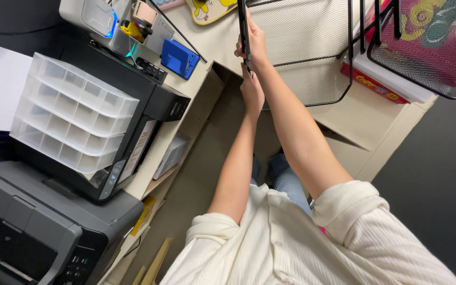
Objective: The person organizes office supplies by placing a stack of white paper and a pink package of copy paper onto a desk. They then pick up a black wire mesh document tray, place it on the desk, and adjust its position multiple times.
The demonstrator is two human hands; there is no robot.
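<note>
My right hand (253,46) grips a thin dark flat device (243,24) that I see edge-on, held upright above the beige desk (354,113) at the top centre. My left hand (252,92) is just below it, fingers up against the device's lower end. Both forearms stretch out from my cream ribbed sleeves over the knee space under the desk. What the device's face shows is hidden.
A black printer (157,100) carries a clear plastic drawer unit (75,113) on the left. A grey printer (38,227) is at the lower left. A blue box (179,58), a black wire mesh basket (307,47) and a second mesh tray (428,47) are on the desk.
</note>
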